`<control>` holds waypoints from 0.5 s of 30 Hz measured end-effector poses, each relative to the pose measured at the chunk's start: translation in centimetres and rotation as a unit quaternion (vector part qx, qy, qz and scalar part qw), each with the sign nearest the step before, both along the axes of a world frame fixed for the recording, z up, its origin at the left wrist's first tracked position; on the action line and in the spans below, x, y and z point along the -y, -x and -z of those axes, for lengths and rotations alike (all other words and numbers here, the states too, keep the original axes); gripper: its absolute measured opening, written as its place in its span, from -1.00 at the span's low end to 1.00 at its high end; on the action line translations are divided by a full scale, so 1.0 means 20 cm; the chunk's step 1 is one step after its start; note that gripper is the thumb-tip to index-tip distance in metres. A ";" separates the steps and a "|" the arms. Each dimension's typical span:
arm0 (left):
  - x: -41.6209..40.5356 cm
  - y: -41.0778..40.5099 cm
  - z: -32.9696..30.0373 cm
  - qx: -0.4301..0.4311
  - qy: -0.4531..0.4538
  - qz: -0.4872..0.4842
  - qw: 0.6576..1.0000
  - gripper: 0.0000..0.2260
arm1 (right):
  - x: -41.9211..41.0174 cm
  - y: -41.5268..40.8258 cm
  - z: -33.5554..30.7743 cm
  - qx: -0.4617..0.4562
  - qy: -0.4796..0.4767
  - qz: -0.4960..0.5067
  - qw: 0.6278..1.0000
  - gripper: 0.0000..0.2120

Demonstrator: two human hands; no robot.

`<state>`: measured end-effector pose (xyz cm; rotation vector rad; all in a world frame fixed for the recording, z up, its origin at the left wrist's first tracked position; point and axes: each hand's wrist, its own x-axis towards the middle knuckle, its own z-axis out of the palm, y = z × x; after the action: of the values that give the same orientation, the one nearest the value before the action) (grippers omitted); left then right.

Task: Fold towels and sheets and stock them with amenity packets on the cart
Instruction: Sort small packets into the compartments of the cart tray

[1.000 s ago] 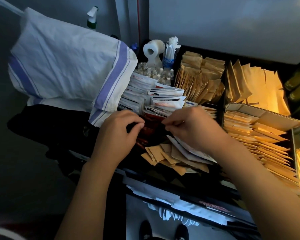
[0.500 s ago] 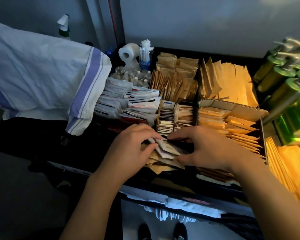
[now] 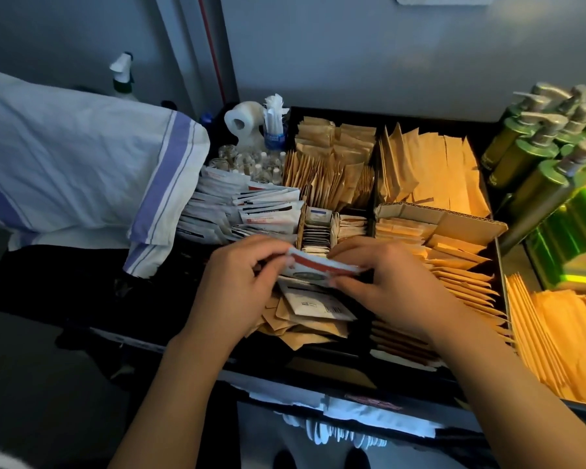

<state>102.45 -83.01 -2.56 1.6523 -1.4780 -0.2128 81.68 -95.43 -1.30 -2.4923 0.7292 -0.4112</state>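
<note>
Filling the left of the frame, a big white cloth bundle with blue stripes (image 3: pixel 82 170) slumps over the dark edge of the cart (image 3: pixel 318 370), well clear of the hands; across the middle and right, the cart's black tray is packed tight, with tall tan envelopes (image 3: pixel 430 170) standing at upper centre-right, more tan packets (image 3: pixel 332 167) in the compartment just left of them, and a cardboard box (image 3: pixel 454 221) of tan sachets fanned down the right side; at the far right edge, green pump bottles (image 3: pixel 535 157) lean in a cluster; white printed packets (image 3: pixel 251 208) are stacked at centre-left, touching the cloth bundle; behind them, upper centre, sit a toilet roll (image 3: pixel 239 120) and a cluster of small clear bottles (image 3: pixel 251 164); now the action, centre frame: the left hand (image 3: pixel 237 286) and right hand (image 3: pixel 393 286) meet over a loose heap of tan and white packets (image 3: pixel 305 316), and both pinch one white packet with a red stripe (image 3: pixel 318 265) between them, left fingertips curled on its left end, right fingers and thumb on its right end, the packet held just above the heap
</note>
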 end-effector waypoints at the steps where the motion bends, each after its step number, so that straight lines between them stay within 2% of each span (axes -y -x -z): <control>1: 0.01 -0.01 -0.02 -0.005 0.007 -0.004 1.000 -0.86 | 0.00 -0.01 -0.01 0.015 0.003 0.014 1.000 -0.81; 5: 0.04 -0.03 -0.10 -0.009 0.032 -0.019 0.999 -0.87 | 0.01 -0.05 -0.06 0.065 0.001 0.059 0.996 -0.89; 8: 0.06 -0.07 -0.18 -0.006 0.051 -0.039 0.998 -0.83 | 0.04 -0.11 -0.12 0.097 0.008 0.076 0.992 -0.87; 15: 0.13 -0.22 -0.29 -0.019 0.093 -0.097 0.991 -0.85 | 0.14 -0.29 -0.29 0.138 0.091 0.066 0.984 -0.86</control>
<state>106.88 -85.62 3.17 1.6196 -1.2594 0.0018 87.57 -98.13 4.44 -2.4886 0.7729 -0.8897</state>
